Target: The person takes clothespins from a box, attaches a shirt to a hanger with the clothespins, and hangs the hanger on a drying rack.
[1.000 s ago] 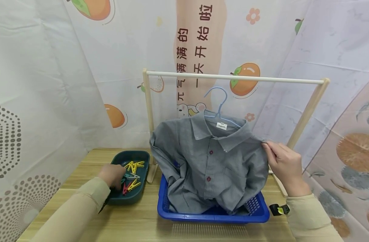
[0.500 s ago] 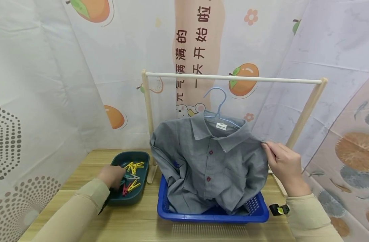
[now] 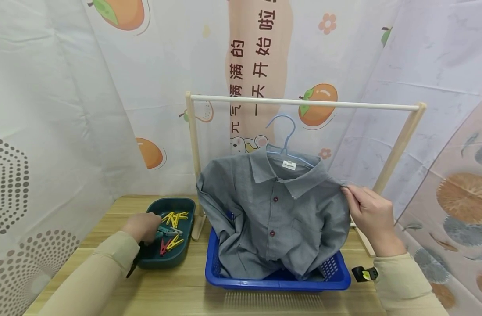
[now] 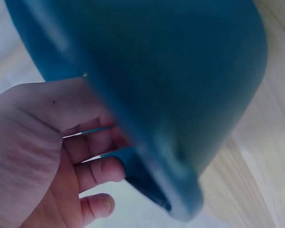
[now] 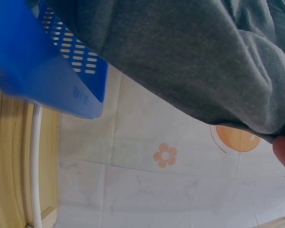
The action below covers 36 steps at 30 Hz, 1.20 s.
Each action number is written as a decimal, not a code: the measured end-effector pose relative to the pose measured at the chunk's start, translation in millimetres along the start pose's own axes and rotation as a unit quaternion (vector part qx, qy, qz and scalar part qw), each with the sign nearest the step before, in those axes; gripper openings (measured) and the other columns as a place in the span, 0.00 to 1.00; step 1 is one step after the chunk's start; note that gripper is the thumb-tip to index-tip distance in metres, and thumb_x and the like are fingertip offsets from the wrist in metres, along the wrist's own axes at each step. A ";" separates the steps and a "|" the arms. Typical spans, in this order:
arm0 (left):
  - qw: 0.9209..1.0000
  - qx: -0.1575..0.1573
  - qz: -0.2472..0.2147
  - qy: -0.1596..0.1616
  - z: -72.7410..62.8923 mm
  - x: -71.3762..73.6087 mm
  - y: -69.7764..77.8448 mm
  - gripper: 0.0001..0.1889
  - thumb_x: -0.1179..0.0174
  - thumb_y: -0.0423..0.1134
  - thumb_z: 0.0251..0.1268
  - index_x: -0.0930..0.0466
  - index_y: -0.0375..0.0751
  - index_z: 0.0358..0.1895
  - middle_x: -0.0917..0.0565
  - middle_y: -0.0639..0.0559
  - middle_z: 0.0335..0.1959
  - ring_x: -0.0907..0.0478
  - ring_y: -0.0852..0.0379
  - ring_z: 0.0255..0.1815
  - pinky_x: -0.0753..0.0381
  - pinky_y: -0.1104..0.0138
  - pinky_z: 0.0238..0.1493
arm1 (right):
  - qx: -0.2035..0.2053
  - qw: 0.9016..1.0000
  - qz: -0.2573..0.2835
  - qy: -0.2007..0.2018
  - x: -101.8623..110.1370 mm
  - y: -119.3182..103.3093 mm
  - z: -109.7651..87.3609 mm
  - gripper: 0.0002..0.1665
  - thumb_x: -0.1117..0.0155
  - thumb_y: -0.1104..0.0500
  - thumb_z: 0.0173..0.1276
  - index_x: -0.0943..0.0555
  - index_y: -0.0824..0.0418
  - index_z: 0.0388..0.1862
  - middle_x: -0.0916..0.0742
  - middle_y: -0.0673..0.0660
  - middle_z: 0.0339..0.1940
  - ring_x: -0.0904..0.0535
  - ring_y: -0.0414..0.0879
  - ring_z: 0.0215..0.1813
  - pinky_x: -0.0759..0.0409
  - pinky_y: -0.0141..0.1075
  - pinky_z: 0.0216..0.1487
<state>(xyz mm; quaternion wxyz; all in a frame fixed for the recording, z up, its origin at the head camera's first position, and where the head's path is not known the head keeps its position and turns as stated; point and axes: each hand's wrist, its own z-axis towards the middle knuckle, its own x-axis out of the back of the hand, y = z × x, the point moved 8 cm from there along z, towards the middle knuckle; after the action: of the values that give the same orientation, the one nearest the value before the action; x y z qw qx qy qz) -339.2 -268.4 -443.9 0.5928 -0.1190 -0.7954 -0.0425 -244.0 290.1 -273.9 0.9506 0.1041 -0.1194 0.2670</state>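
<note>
A grey button-up shirt [image 3: 260,210] with dark red buttons is spread upright over a blue basket [image 3: 278,284], its lower part bunched inside. A light blue hanger [image 3: 292,128] pokes its hook out of the collar. My right hand [image 3: 370,215] pinches the shirt's shoulder seam at the right. My left hand [image 3: 141,227] reaches into a dark green bin [image 3: 162,262] of clothespins [image 3: 173,218], fingers beside a teal clothespin [image 3: 164,230]. In the left wrist view, the bin wall hides its thumb and index tips, so I cannot tell whether they pinch anything.
Behind the basket stands a clothes rack with a white bar [image 3: 304,102] and wooden posts [image 3: 400,147]. The wooden table [image 3: 177,292] carries everything. Printed curtains [image 3: 162,66] hang close around the back and sides.
My left hand has drawn slightly left inside the bin, showing more of the teal clothespin. The right hand keeps its pinch on the shirt. The view has shifted a little.
</note>
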 end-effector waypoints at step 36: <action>0.950 -0.116 -0.120 0.263 -38.1 83.6 17.8 0.15 0.28 0.39 0.63 0.15 0.33 0.48 0.17 0.46 0.40 0.17 0.48 0.41 0.15 0.51 0.45 | 0.006 1.000 -0.004 0.004 6.3 -3.4 0.4 0.24 0.43 0.48 0.79 0.11 0.66 0.37 0.12 0.61 0.25 0.18 0.54 0.21 0.25 0.51 0.19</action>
<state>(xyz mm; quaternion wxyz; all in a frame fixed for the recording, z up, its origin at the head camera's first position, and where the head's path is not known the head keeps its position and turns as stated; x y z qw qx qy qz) -321.8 -247.5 -354.3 0.7537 -0.0753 -0.6092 -0.2348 -237.0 290.2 -272.1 0.9514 0.1095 -0.1138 0.2643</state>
